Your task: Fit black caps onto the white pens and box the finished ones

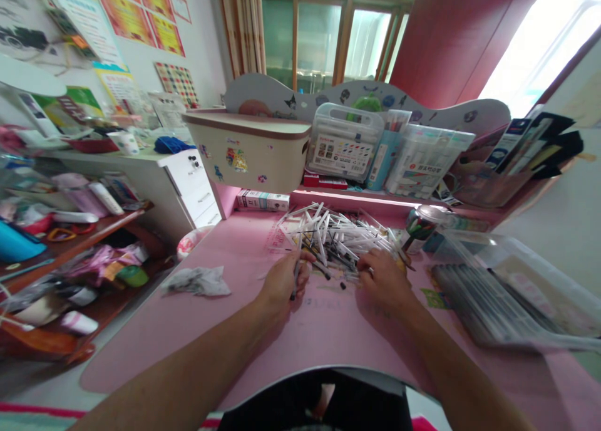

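- From where I stand, a pink desk (pixel 300 340) sits below a wooden-framed window, with a cream bin (pixel 248 152) and clear marker cases (pixel 345 146) lined up on the raised shelf at its back.
- A loose heap of white and dark pen pieces (pixel 323 227) lies at the middle of the desk, just beyond both hands, crossing at all angles.
- The step in hand looks to me like handling pen pieces one at a time: one is picked up, the rest lie tangled.
- The left hand (pixel 280 279) is closed on a slim pen (pixel 295 271), thumb and fingers wrapped round it, its dark end pointing down towards the person.
- The right hand (pixel 382 277) is palm down at the heap's near right edge, fingers curled; I cannot tell whether they grip anything.
- Both forearms come in from below, angled inward, hands apart and low over the desk.
- I judge the next move calls for a light fingertip pinch on a single piece, without dragging its neighbours.
- A clear plastic box (pixel 474 243) holding a row of dark pens (pixel 483 302) lies to the right; a crumpled tissue (pixel 200 282) lies to the left.
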Motion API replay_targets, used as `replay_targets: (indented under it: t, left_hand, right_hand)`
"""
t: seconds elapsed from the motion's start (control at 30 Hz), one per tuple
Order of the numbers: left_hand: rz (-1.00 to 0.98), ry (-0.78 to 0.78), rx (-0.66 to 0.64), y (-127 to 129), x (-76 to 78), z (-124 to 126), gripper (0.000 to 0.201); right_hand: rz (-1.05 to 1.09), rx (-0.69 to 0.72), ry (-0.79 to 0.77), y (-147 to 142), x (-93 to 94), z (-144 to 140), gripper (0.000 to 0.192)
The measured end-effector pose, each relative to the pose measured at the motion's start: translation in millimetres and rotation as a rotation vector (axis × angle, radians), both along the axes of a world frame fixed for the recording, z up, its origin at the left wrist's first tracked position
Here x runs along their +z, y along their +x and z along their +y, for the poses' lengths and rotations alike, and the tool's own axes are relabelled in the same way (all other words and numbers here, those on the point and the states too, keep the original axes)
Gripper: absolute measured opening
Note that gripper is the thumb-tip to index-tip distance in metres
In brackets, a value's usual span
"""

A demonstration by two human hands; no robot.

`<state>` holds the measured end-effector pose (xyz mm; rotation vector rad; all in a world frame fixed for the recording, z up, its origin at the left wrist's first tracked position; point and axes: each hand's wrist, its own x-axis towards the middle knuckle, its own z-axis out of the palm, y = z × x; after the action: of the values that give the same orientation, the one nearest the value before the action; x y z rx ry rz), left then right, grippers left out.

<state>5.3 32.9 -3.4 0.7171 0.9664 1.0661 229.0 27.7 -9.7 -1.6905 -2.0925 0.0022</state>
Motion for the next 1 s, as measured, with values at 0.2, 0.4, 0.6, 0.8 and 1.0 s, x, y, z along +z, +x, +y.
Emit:
replay_targets:
  t: [0.2,0.4,0.6,0.8,1.0]
  left_hand:
    - [0.022,-0.006,-0.073,-2,-4.8,1,0.024]
    - [0.056,0.057,-0.091,3,-5.1,-2,0.02]
    - [0.038,0.021,-0.221,4,-3.7,-6,0.015]
    - [0.064,0.087,-0.391,6,-1.1,-16,0.017]
    - [0.061,0.115,-0.436,10,0.0,-24,0.018]
  right_hand:
    - [-0.18,0.06,-0.098,-10,-1.9,-4,0.01]
    - [-0.237,0.096,-0.089,-15,-5.5,-4,0.01]
    - [0.267,0.139,-0.094,-11,2.0,-3,0.005]
    - [1.151,0.096,-0.253,-16,10.4,-3,0.027]
    - [1.393,0.096,-0.295,-25,8.6,-5,0.035]
